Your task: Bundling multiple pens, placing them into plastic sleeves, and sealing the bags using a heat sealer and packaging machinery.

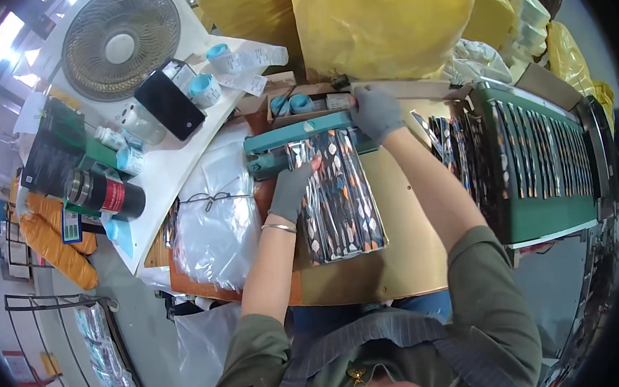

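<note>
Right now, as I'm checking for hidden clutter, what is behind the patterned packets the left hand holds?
Behind the patterned packets, a teal device shows, with blue rolls farther back. The packets and left hand cover part of its front, which cannot be seen.

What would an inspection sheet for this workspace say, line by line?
Surface: gold-brown worktop, partly covered.
Job's things: patterned packets in a block, far end at a teal bar-shaped device.
Clutter: phone, dark flask and label rolls on the white table; clear bags left of the packets.
Hands: both gloved; left hand grips the packets, right hand at the device's right end.
Cables: nothing clearly seen.
Surroundings: fan, yellow bags, green tray bearing similar packets.
</note>
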A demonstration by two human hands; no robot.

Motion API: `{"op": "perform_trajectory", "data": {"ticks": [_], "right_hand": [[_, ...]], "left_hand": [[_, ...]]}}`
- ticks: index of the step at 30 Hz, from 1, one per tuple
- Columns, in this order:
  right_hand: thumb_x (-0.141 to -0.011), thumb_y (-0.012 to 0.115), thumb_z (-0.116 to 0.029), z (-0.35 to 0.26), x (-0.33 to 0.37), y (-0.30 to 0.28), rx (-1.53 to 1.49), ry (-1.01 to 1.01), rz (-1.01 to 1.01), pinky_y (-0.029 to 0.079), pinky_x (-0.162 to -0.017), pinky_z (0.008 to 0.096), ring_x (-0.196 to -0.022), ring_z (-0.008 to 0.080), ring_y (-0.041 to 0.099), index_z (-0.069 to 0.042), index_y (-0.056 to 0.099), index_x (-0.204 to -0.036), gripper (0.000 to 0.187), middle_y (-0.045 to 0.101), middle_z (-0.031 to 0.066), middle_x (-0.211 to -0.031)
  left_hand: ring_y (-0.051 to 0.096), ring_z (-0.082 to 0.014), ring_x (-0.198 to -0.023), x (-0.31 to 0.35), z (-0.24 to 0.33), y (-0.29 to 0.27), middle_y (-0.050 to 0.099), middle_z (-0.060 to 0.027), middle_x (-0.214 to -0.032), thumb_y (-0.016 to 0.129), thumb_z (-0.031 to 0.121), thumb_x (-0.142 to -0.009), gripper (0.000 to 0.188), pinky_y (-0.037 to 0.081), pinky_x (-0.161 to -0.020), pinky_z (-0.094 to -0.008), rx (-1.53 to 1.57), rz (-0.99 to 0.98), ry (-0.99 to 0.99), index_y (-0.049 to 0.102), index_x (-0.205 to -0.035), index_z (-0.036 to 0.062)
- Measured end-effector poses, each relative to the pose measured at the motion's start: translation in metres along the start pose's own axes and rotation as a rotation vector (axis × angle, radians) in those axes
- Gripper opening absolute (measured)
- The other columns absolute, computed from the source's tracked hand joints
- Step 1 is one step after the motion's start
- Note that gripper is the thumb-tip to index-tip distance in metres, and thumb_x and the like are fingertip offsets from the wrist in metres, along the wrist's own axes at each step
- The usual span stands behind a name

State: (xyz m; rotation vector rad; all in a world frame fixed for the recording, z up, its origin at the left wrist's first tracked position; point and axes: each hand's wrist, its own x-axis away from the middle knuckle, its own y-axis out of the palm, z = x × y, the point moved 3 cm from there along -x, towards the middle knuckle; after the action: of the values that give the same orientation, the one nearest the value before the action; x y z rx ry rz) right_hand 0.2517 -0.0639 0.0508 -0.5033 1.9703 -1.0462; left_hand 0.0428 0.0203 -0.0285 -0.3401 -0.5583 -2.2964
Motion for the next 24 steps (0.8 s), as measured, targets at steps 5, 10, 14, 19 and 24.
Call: {"op": "perform_trajectory", "data": {"ticks": [5, 10, 14, 19, 24], "right_hand": [[-0.082, 0.055, -0.027, -0.009, 0.005, 0.003, -0.018, 0.057, -0.032, 0.047, -0.064, 0.0452, -0.070, 0.0358, 0.059, -0.008, 0.058, -0.075, 0.021, 0.061, 0.0141, -0.078], [-0.082, 0.054, -0.029, -0.006, 0.004, 0.010, -0.065, 0.082, -0.033, 0.047, -0.065, 0.0463, -0.074, 0.0347, 0.059, -0.008, 0.058, -0.074, 0.023, 0.061, 0.0136, -0.079], [-0.086, 0.051, -0.042, 0.007, 0.012, -0.003, -0.130, 0.143, -0.022, 0.045, -0.073, 0.0473, -0.083, 0.0394, 0.058, -0.005, 0.057, -0.088, 0.038, 0.060, 0.0207, -0.087], [-0.085, 0.050, -0.050, 0.026, 0.159, 0.012, -0.280, 0.075, -0.096, 0.040, -0.091, 0.0475, -0.104, 0.0488, 0.047, 0.003, 0.020, -0.140, 0.082, 0.043, 0.0333, -0.121], [-0.083, 0.053, -0.044, -0.036, 0.296, -0.044, -0.083, -0.126, -0.220, 0.021, -0.107, 0.0484, -0.128, 0.0425, 0.032, 0.001, 0.034, -0.135, 0.071, 0.035, 0.0279, -0.136]], "left_hand": [[0.061, -0.0125, -0.083, 0.047, -0.008, -0.002, 0.065, -0.0054, -0.098, 0.073, 0.021, -0.077, 0.044, 0.048, -0.075, -0.0263, -0.182, 0.026, -0.054, 0.060, -0.112, -0.0017], [0.061, -0.0123, -0.086, 0.079, -0.056, -0.018, 0.065, -0.0062, -0.100, 0.074, 0.023, -0.075, 0.047, 0.048, -0.078, -0.0265, -0.020, -0.079, -0.052, 0.060, -0.112, -0.0025], [0.064, -0.0134, -0.075, 0.080, -0.038, -0.007, 0.067, -0.0068, -0.093, 0.073, 0.028, -0.076, 0.044, 0.051, -0.067, -0.0265, 0.076, -0.079, -0.149, 0.063, -0.104, -0.0034], [0.066, -0.0248, -0.089, 0.123, 0.032, 0.030, 0.064, -0.0151, -0.104, 0.057, 0.022, -0.085, 0.040, 0.055, -0.078, -0.0350, 0.414, -0.313, -0.186, 0.051, -0.118, 0.0004], [0.065, -0.0254, -0.092, 0.147, 0.036, 0.016, 0.062, -0.0183, -0.108, 0.054, 0.019, -0.087, 0.039, 0.054, -0.081, -0.0343, 0.472, -0.350, -0.180, 0.050, -0.118, -0.0037]]}}
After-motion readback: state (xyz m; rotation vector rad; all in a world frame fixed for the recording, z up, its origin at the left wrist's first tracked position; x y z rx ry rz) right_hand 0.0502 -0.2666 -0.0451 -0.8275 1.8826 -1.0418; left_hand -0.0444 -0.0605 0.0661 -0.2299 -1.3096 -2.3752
